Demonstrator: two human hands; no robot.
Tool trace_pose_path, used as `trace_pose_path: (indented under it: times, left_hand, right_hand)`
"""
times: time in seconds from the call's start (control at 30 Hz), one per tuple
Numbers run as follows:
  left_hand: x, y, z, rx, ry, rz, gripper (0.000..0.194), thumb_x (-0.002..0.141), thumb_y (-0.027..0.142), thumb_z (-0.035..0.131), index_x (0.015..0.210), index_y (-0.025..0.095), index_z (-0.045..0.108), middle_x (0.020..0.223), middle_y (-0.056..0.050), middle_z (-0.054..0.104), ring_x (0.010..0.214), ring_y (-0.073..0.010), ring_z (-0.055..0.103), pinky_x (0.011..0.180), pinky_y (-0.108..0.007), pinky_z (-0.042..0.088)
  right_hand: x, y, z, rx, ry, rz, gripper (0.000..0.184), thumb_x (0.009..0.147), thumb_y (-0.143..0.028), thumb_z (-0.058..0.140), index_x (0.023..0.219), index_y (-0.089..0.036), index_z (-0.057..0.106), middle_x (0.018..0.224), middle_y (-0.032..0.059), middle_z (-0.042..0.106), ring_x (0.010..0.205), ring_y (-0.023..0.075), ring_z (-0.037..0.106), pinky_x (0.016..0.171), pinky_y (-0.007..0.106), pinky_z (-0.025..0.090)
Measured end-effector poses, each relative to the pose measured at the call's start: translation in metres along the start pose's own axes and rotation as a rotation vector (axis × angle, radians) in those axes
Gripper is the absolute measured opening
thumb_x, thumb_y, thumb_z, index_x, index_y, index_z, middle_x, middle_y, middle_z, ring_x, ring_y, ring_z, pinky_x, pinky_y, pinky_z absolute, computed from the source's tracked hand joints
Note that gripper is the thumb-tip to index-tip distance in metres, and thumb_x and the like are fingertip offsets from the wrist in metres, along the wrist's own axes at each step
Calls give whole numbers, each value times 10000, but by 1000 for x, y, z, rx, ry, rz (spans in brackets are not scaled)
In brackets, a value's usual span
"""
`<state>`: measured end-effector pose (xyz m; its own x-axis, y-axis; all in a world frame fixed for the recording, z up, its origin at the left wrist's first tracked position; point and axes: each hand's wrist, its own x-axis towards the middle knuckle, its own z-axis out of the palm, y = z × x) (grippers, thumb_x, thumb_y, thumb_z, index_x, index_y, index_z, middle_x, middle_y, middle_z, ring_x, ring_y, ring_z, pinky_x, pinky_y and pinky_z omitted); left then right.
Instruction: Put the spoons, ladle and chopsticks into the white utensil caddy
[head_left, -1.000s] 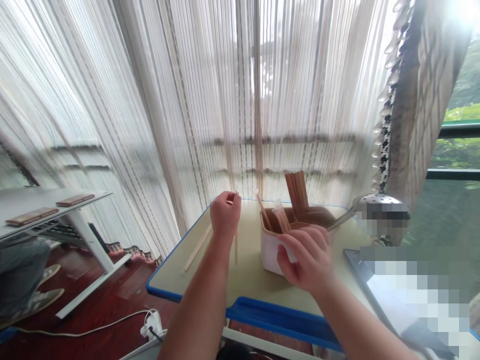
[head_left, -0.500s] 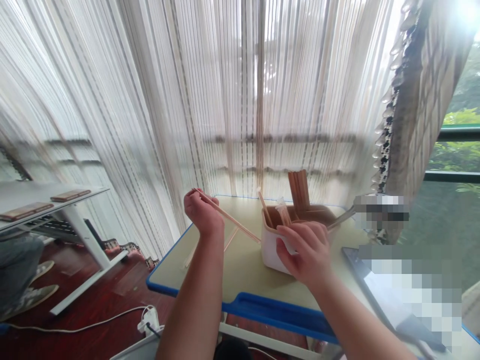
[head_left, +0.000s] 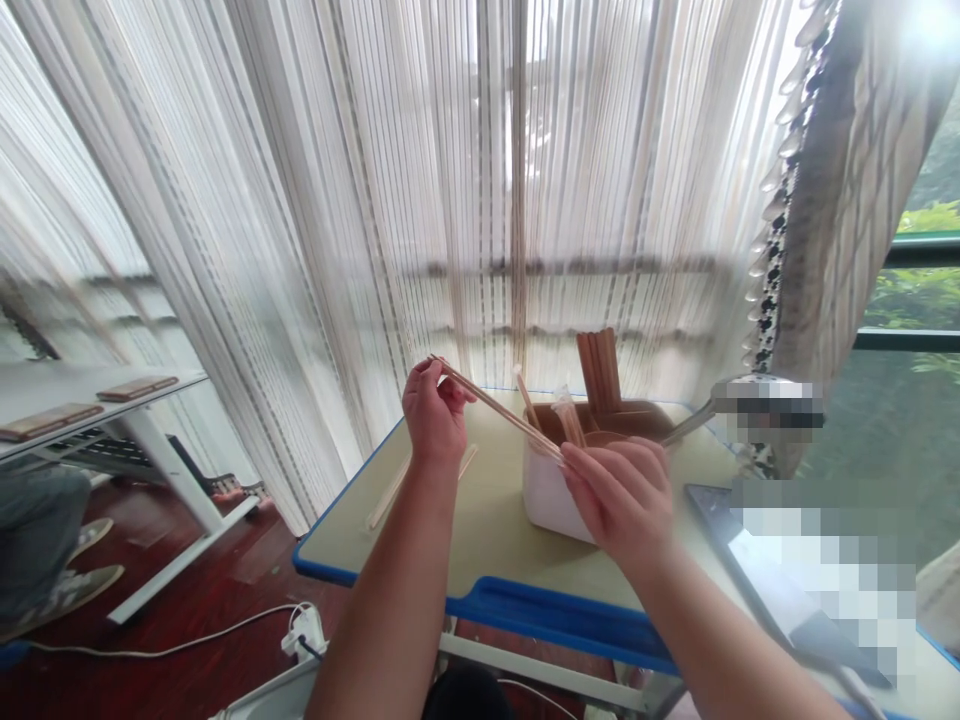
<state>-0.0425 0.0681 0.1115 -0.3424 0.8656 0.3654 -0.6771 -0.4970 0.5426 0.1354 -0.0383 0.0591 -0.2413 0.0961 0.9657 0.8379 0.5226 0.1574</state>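
Observation:
A thin pair of pale wooden chopsticks [head_left: 499,405] slants between my two hands. My left hand [head_left: 436,412] pinches its upper end, fingers curled. At the lower end, the fingertips of my right hand [head_left: 624,500] are closed on it, in front of a white container [head_left: 551,490] with a brown inside. In the container stand a bundle of brown chopsticks [head_left: 598,372], a plastic-wrapped pair [head_left: 570,422] and a light stick [head_left: 525,395]. A metal utensil [head_left: 694,420] leans out to the right, its head partly pixelated. More pale chopsticks [head_left: 388,500] lie on the table, partly behind my left forearm.
The small table [head_left: 487,520] has a blue rim. A dark-edged flat device [head_left: 709,510], mostly pixelated, lies at right. Another table [head_left: 187,385] stands left, beside a seated person's leg [head_left: 45,540]. A power strip [head_left: 301,632] is below; curtains hang behind.
My left hand has moved right and slightly up with the chopsticks. My right hand, earlier over the container's front rim, now pinches their lower end.

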Motion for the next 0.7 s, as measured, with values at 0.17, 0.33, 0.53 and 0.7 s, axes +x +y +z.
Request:
trace_pose_path:
  times: [0.17, 0.33, 0.53, 0.7]
  left_hand:
    - [2, -12, -4, 11, -82, -33, 221, 673, 277, 637, 841, 150, 567, 568, 66, 513, 400, -47, 468, 374, -178, 391]
    - [3, -17, -5, -15, -161, -161, 191, 663, 219, 666, 823, 150, 588, 564, 54, 547, 425, -52, 497, 390, -172, 393]
    - [9, -9, -8, -148, -205, -261, 276, 654, 182, 697, 917, 184, 612, 728, 31, 630, 500, -30, 548, 421, -137, 383]
    - [16, -5, -13, -222, -124, -307, 166, 632, 122, 641, 791, 147, 599, 621, 48, 577, 447, -4, 480, 408, -110, 353]
  right_hand:
    - [5, 5, -5, 39, 142, 133, 335, 721, -84, 652, 1019, -236, 629, 808, 21, 674, 727, 160, 591, 716, 329, 476]
    - [16, 10, -11, 113, 198, 201, 303, 719, -56, 627, 973, -221, 637, 813, 34, 670, 732, 172, 599, 684, 333, 498]
    - [16, 10, -12, 154, 119, 75, 390, 655, -11, 664, 990, -210, 638, 804, 41, 675, 735, 174, 585, 658, 335, 500]
    - [7, 5, -5, 146, 5, -67, 472, 657, -48, 670, 1095, -207, 598, 809, 38, 686, 729, 174, 583, 663, 347, 490]
